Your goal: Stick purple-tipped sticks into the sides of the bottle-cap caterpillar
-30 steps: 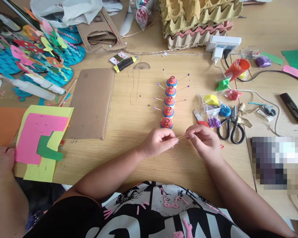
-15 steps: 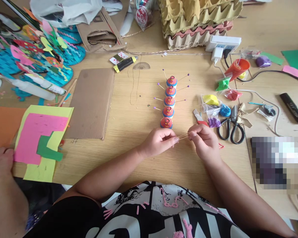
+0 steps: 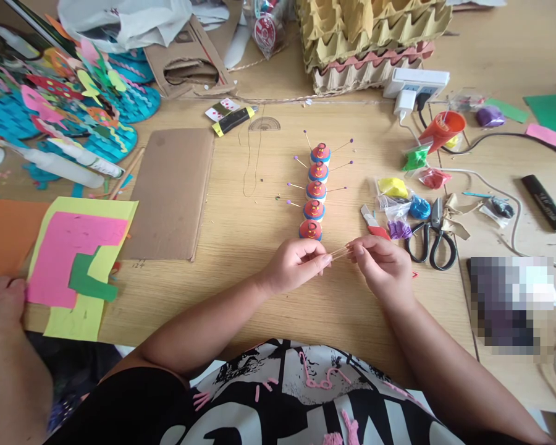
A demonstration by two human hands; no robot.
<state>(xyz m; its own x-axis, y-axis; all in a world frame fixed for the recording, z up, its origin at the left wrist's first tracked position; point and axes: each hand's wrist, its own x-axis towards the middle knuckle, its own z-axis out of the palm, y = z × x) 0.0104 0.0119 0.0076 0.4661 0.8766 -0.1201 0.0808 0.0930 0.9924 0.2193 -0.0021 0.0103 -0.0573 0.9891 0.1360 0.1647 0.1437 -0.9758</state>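
Observation:
Several thin wooden toothpicks (image 3: 340,251) span the gap between my two hands, close to the table's near side. My left hand (image 3: 298,262) pinches them at one end. At the other end, the thumb and fingers of my right hand (image 3: 382,264) are closed on them. Just beyond my hands runs a row of small domed figures (image 3: 315,190), red on top with blue rims and yellow smiles. Thin sticks with purple ball tips poke out from the sides of most of them. The nearest figure (image 3: 310,230) shows no sticks and sits right behind my left fingers.
Black-handled scissors (image 3: 437,232), a red cutter (image 3: 375,224) and bagged clay (image 3: 393,186) lie to the right. An orange cone (image 3: 446,127) and power strip (image 3: 417,81) stand farther back. Cardboard (image 3: 169,194) lies left. Another person's hand (image 3: 2,303) rests at far left.
My right hand has shifted very slightly, and the toothpicks' angle between my hands has altered a little. The figures and everything else on the table stay put.

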